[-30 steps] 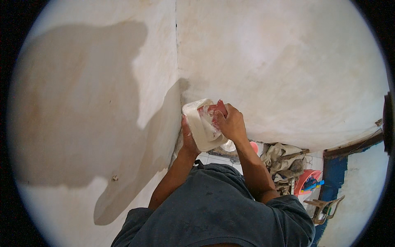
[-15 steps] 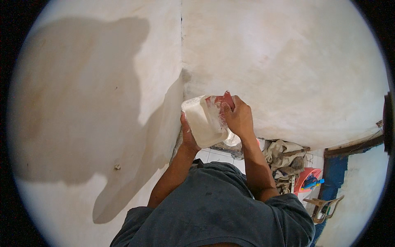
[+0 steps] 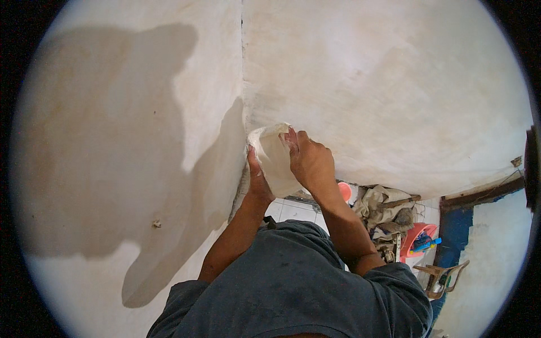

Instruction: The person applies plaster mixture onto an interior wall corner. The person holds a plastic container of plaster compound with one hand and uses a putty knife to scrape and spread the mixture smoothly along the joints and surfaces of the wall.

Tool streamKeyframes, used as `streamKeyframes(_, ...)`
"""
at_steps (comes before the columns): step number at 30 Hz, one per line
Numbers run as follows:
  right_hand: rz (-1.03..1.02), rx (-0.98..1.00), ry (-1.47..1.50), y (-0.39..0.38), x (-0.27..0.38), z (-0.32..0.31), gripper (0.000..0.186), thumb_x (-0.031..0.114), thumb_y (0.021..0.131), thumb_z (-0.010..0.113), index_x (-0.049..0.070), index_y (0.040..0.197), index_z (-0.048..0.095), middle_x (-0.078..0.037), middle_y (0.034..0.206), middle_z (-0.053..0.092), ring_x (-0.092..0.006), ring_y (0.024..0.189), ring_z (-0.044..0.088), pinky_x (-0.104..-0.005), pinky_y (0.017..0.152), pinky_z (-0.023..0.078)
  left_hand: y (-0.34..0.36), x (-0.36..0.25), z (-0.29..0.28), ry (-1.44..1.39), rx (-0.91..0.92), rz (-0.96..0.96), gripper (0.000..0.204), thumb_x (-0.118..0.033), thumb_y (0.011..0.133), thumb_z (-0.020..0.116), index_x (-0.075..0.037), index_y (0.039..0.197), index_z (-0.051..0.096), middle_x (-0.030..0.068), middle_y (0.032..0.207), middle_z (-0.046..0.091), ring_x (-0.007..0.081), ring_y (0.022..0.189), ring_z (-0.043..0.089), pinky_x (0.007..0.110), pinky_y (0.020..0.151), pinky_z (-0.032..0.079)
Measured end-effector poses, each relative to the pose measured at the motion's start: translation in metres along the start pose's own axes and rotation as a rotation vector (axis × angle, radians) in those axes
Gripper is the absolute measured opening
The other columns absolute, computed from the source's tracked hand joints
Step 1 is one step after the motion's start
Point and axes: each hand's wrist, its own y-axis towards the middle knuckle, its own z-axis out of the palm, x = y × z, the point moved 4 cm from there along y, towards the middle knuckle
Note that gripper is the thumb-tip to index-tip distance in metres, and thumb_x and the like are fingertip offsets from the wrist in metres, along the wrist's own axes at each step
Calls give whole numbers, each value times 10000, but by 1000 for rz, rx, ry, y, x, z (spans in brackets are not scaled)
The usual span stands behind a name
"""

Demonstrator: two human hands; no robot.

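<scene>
A whitish, rounded-rectangular tub (image 3: 273, 158) is held out in front of my body, near the corner where two walls meet. Cream-coloured paste coats its rim and inside. My left hand (image 3: 258, 180) grips the tub's left side, its thumb showing along the edge. Closed round a red putty spreader (image 3: 291, 138), my right hand (image 3: 313, 163) is at the tub's right edge. Most of the spreader is hidden by the fingers and the tub; pale smears mark the part that shows.
Patchy whitish walls (image 3: 366, 84) rise left and ahead. Crumpled cloth (image 3: 376, 204) lies on white floor tiles at the lower right, near a round pink thing (image 3: 344, 191). Beyond are a pink container (image 3: 414, 234) with blue items and a brown plastic stool or chair (image 3: 439, 277).
The spreader has turned and moved left and down, from lying broad across the tub's right side to its edge. The tub has tilted, and my view has shifted slightly.
</scene>
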Motion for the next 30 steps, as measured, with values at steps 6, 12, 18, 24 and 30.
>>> streamKeyframes(6,-28,-16,-49,-1,5,-14,261,197,883,503,62,1103,541,-156,796,649,-333,685,657,-447,577,530,-1,1,2,-32,36,-31,766,-700,878,268,-142,1391,374,97,1347,473,278,1233,463,449,1042,373)
streamKeyframes(12,-25,-140,35,6,4,-11,200,231,886,553,31,896,555,-215,639,611,-407,610,620,-488,551,493,-5,1,6,2,78,-29,782,-712,867,274,-149,1405,345,107,1359,459,287,1230,467,453,1026,392)
streamKeyframes(18,-55,-86,-24,-9,23,4,201,227,886,520,54,984,551,-191,786,650,-381,661,642,-466,573,517,-3,3,-2,45,40,-32,732,-687,888,251,-167,1392,362,113,1344,468,296,1218,470,450,1024,391)
streamKeyframes(24,-162,-12,36,-25,51,9,197,209,865,535,73,1008,546,-154,778,644,-367,697,649,-461,585,526,-6,5,-22,-301,491,-96,744,-714,871,251,-164,1334,444,100,1297,511,264,1202,489,439,1030,381)
streamKeyframes(30,-119,-75,-80,-14,23,-15,236,208,886,495,42,1043,550,-170,774,649,-310,643,664,-434,547,535,-7,2,-4,-32,22,55,695,-634,915,256,-139,1388,371,109,1357,462,290,1236,452,444,1059,346)
